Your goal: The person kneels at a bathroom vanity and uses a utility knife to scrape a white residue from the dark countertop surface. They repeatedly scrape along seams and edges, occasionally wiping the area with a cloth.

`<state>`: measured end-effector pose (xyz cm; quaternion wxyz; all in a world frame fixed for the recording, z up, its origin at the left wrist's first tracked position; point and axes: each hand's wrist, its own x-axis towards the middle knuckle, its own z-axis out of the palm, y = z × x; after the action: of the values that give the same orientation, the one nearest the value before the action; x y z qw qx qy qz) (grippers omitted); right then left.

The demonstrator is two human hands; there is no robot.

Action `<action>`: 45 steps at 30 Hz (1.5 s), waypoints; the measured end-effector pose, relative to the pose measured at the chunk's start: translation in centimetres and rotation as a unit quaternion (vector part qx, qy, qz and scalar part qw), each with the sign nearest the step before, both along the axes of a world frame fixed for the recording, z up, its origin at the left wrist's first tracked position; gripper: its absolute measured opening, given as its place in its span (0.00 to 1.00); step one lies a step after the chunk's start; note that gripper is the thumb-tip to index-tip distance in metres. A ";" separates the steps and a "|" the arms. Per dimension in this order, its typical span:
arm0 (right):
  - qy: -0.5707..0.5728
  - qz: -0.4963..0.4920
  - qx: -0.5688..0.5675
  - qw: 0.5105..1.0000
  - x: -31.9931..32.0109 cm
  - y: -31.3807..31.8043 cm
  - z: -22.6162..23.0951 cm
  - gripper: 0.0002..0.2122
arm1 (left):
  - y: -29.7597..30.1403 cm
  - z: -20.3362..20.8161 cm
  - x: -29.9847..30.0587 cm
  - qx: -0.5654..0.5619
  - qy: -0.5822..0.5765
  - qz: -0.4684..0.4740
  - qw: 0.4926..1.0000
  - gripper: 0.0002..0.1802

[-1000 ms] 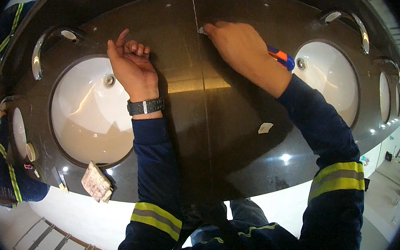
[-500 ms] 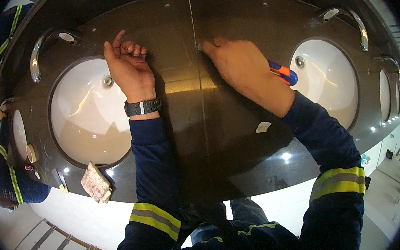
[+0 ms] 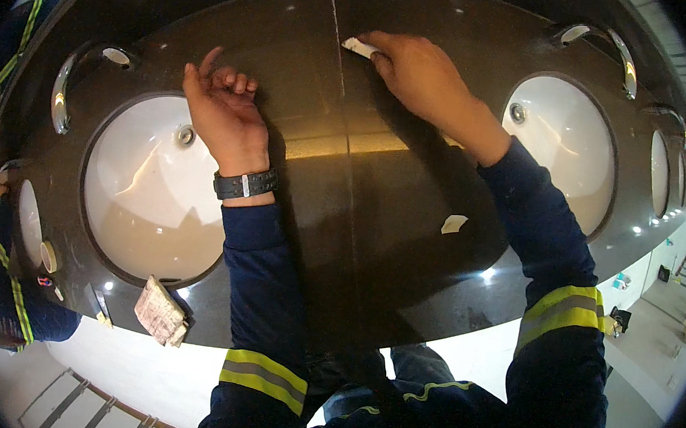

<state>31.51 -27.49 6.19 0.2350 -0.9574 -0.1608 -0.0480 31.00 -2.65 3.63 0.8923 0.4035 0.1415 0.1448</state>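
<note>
My left hand [image 3: 232,117], with a black watch on the wrist, is palm up over the edge of the left sink [image 3: 140,219]. Its fingers are loosely curled and apart, holding nothing. Farther away, my right hand [image 3: 423,73] pinches a small whitish flat piece [image 3: 361,47], whose kind I cannot make out. The piece's tip points at a seam [image 3: 335,36] in the dark brown countertop [image 3: 404,261]. A white line fills the far part of that seam; the nearer part shows only faintly. What lies under my right palm is hidden.
The right sink [image 3: 559,152] is beside my right forearm. Curved chrome taps [image 3: 61,96] stand behind the sinks. A whitish scrap [image 3: 453,224] lies on the counter. A stained folded cloth [image 3: 158,312] and a putty knife [image 3: 100,306] lie near the front edge. Another person [image 3: 36,316] is at left.
My right hand has moved farther away along the seam, and the whitish piece now shows plainly. The orange-and-blue handle seen by my right wrist is out of sight. My left hand barely moved.
</note>
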 end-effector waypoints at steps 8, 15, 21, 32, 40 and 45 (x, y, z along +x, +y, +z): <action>0.045 -0.010 0.063 0.997 0.2 -0.9 0.7 0.18 | 0.4 -0.3 0.2 -0.019 -0.002 -0.008 1.000 0.23; 0.098 -0.010 -0.035 0.995 -3.3 -0.5 1.7 0.17 | 0.3 -0.2 0.1 -0.021 -0.005 -0.006 1.000 0.23; 0.010 0.037 0.024 0.999 -5.0 0.7 -0.3 0.18 | 0.2 -0.3 0.0 -0.024 -0.002 -0.014 1.000 0.23; 0.184 -0.207 0.742 0.610 -6.5 3.1 0.0 0.25 | -2.6 1.1 -0.8 0.146 0.021 -0.345 0.927 0.20; 0.070 -0.193 0.779 0.592 -5.9 3.1 -1.4 0.25 | -5.6 1.4 -2.5 0.290 -0.074 -0.525 0.797 0.26; 0.071 -0.216 0.797 0.560 -5.4 1.2 -1.2 0.25 | -8.9 1.5 -4.2 0.377 -0.068 -0.460 0.801 0.34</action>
<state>26.13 -26.26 5.00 0.8955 -0.3871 0.1715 -0.1374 26.75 -11.56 5.10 0.6387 0.7151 -0.1872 -0.2134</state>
